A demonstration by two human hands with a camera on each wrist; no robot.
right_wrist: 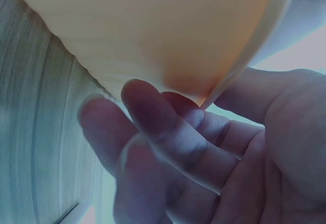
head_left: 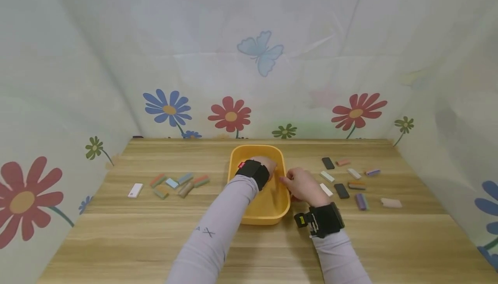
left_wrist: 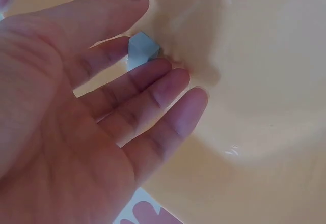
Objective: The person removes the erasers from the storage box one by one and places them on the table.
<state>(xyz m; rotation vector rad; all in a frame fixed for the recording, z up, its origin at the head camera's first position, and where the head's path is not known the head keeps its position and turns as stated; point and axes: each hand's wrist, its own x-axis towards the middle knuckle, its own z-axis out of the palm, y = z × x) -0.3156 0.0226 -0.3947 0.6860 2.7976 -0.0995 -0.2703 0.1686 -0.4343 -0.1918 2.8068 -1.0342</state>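
Note:
A yellow plastic bin stands at the middle of the table. My left hand reaches down into it. In the left wrist view, a small pale blue block shows by the index fingertip, partly behind the middle finger. The thumb is apart from the block, and the fingers are loosely bent. Whether the block touches the index finger is hard to tell. My right hand pinches the bin's right rim, thumb on the inner side and index finger beneath on the outer side. Its other fingers lie outside the wall.
Left of the bin lie several coloured blocks and a white piece. On the right are several more, including black pieces, a purple and green block and a beige one. A flower-print curtain borders the table.

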